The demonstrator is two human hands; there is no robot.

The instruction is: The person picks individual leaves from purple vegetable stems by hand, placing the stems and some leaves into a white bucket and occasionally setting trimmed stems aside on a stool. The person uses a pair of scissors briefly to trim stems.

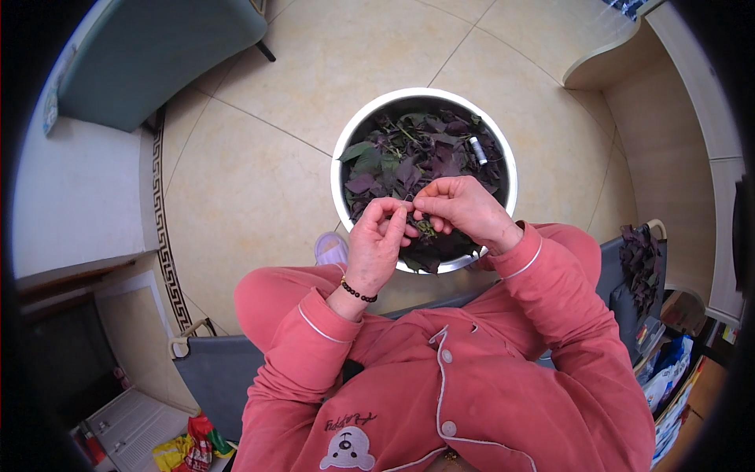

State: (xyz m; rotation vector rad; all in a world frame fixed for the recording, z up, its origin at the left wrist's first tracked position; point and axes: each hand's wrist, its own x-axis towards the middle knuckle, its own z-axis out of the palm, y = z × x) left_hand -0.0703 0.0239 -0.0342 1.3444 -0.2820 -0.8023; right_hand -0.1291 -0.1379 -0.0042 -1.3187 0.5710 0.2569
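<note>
A round metal basin with a pale rim stands on the floor before me, heaped with purple and green leafy stems that look like perilla. Over its near part, my left hand and my right hand meet fingertip to fingertip. Each pinches what appears to be a fine thread, barely visible between them. A leafy sprig lies just beneath the fingers; whether they touch it cannot be told. On the leaves at the right rests a small spool of white thread.
A bunch of dark leaves hangs over the grey fabric seat at right. Toward the upper left stands a green chair. A wooden cabinet curves along the right. Coloured plastic packaging lies at lower left.
</note>
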